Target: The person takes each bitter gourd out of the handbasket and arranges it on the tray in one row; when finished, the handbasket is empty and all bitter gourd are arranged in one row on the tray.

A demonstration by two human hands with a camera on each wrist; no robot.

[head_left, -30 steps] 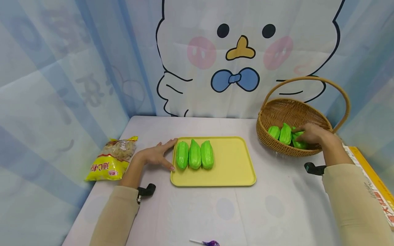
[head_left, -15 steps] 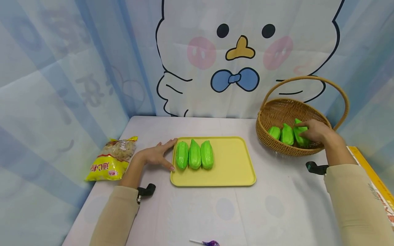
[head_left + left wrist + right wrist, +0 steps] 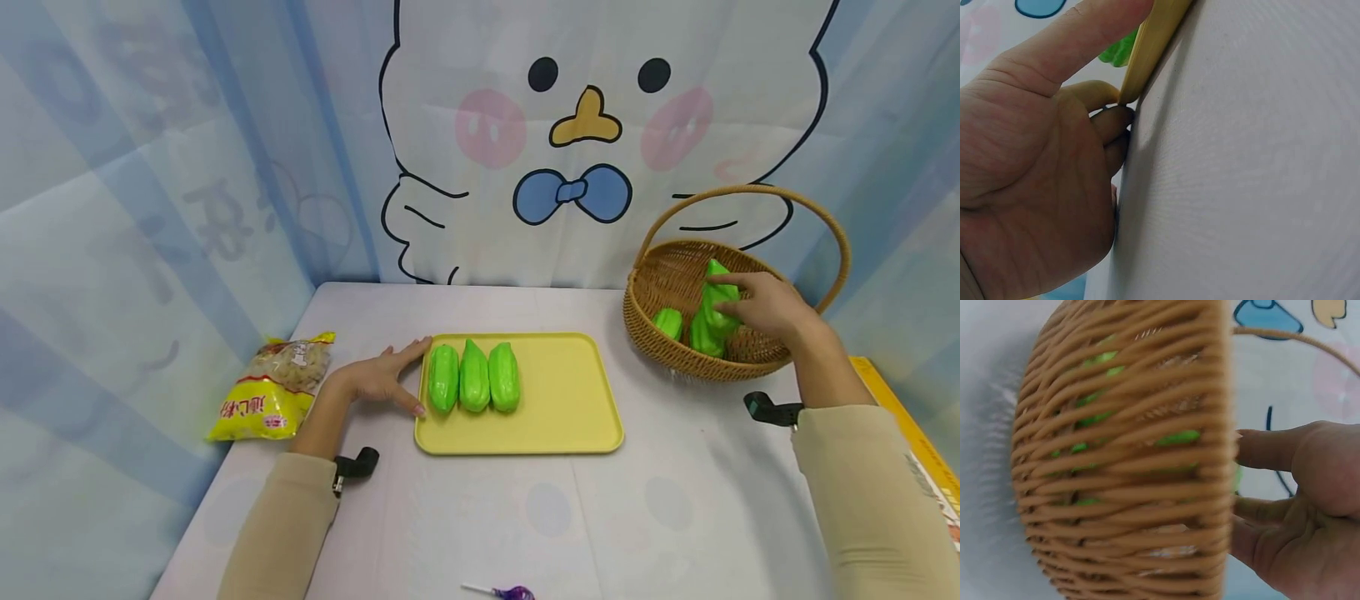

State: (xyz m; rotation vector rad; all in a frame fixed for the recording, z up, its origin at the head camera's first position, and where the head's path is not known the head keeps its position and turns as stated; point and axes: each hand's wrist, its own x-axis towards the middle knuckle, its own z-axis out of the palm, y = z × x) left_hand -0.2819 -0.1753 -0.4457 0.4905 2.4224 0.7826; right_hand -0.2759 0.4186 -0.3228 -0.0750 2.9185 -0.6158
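Observation:
My left hand (image 3: 378,379) lies at the left edge of a yellow tray (image 3: 562,396), thumb and index finger spread along its rim. In the left wrist view the thumb crosses over the tray edge (image 3: 1159,47). Three glossy green ridged gourds (image 3: 474,379), like bitter melons, lie side by side on the tray's left half. My right hand (image 3: 776,308) is over a wicker basket (image 3: 645,337) and pinches a raised, upright green gourd (image 3: 720,296) between thumb and fingers. Under it is another gourd (image 3: 703,337), partly covered, and a further gourd (image 3: 667,322) sits at the left inside.
The basket's tall handle (image 3: 750,190) arches above the right hand. A yellow snack bag (image 3: 273,392) lies left of the left forearm. A purple lollipop (image 3: 513,592) is at the near edge, and a yellow-edged box (image 3: 903,417) lies partly under the right sleeve.
My right hand has lifted one gourd from the basket's right side, moving it up and leftward over its neighbour. The left hand and tray stay put.

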